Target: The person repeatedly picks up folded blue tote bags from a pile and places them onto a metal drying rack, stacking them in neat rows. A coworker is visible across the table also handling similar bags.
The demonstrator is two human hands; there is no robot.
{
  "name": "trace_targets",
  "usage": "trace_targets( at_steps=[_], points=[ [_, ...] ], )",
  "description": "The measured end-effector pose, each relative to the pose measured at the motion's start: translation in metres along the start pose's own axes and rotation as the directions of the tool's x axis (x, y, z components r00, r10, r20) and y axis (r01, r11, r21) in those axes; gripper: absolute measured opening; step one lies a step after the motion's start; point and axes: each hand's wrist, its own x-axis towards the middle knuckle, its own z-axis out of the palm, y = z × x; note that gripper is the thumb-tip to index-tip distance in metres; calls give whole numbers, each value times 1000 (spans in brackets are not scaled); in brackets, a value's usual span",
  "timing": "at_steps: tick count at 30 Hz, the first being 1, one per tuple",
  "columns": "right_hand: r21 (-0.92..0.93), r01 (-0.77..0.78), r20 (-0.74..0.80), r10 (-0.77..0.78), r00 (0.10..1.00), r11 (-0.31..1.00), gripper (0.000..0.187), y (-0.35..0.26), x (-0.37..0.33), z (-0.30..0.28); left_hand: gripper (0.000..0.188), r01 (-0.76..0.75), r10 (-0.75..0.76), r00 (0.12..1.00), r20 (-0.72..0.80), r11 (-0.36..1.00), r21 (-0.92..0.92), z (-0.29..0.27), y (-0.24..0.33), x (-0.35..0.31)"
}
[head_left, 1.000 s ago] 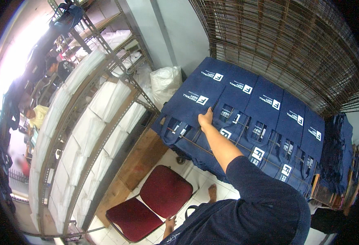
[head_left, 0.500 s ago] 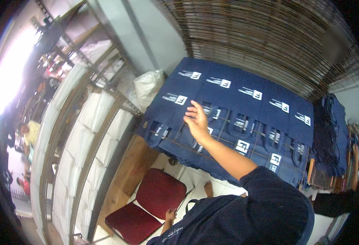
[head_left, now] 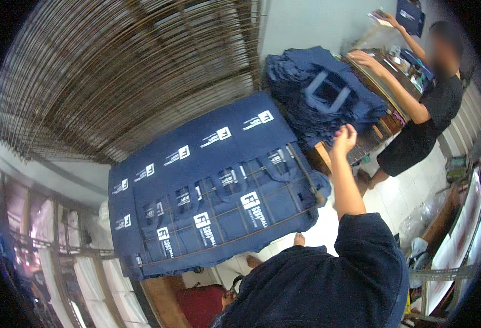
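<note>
My right hand (head_left: 344, 139) is raised in the air beside the table's right end, fingers loosely bent and apart, holding nothing. It is nearest to a heaped stack of navy cloth bags (head_left: 290, 76) with a handle loop showing on top. Left of it, navy tote bags (head_left: 169, 180) with white prints lie in overlapping rows, their handles toward the middle, with thin rods across the nearer row. Low in the picture, my left hand (head_left: 228, 298) hangs by my body near a dark strap (head_left: 236, 282); its fingers are mostly hidden.
A co-worker (head_left: 443, 98) stands at the right, both arms stretched toward a cluttered shelf (head_left: 407, 63). A large slatted rack (head_left: 136, 60) rises behind the table. A red chair (head_left: 199, 303) stands below, and white-sheeted shelving (head_left: 90, 284) is at lower left.
My view has swung right, bringing the bag stack and the co-worker into sight. My right hand has moved from over the printed bags to the table's right end.
</note>
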Motion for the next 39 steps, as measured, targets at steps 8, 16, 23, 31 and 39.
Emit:
trace_targets(
  at_steps=[8, 16, 23, 31, 39],
  points=[
    [-44, -755, 201, 746, 635, 654, 69, -3, 91, -15, 38, 279, -329, 943, 56, 685, -673, -48, 65, 17],
    [181, -797, 537, 621, 571, 576, 9, -15, 151, 20, 27, -84, -424, 832, -357, 540, -838, -176, 178, 30],
    [168, -631, 743, 324, 586, 757, 20, -188, 93, 70, 27, -492, -282, 769, -574, 313, -812, -386, 331, 57],
    [79, -555, 951, 104, 291, 828, 63, -281, -46, 39, 97, 102, 645, 749, -150, -336, -936, -448, 384, 89],
    [-290, -635, 924, 381, 8, 716, 74, -267, -199, 40, 90, 324, 662, 733, -156, -543, -775, -434, 303, 29]
  ],
)
